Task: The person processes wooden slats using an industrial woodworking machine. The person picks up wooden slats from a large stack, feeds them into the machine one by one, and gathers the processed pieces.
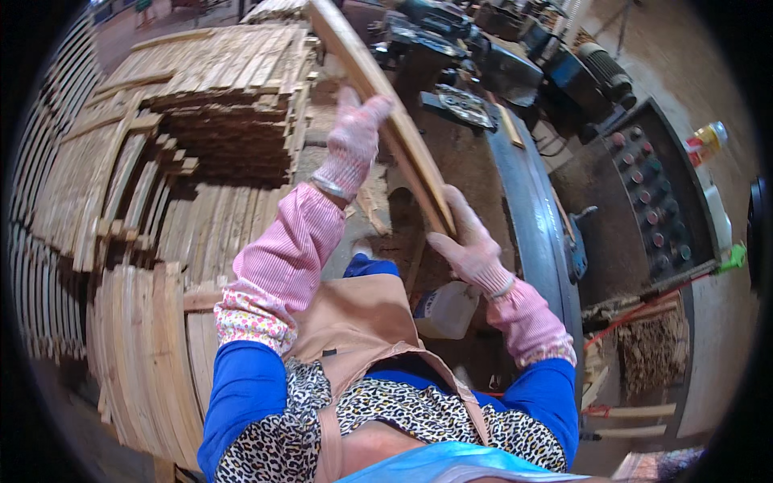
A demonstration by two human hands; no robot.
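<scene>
A long wooden board (394,109) slants through the air in front of me, its far end at the top edge and its near end close to my right hand. My left hand (354,141), in a pale knit glove, is closed around the board's left side partway along. Gloved too, my right hand (471,245) grips the near end, with the thumb below and the fingers along the side. Right of the board runs the machine's long metal bed (535,201), and a thin wooden strip (507,125) lies on it farther up.
Stacked boards (217,64) rise at the left, with more boards (145,346) nearer me. A control panel with several buttons (652,189) stands at the right, a bottle (707,141) at its edge. Motors (600,68) sit at the far right. A white jug (448,310) is below my right hand.
</scene>
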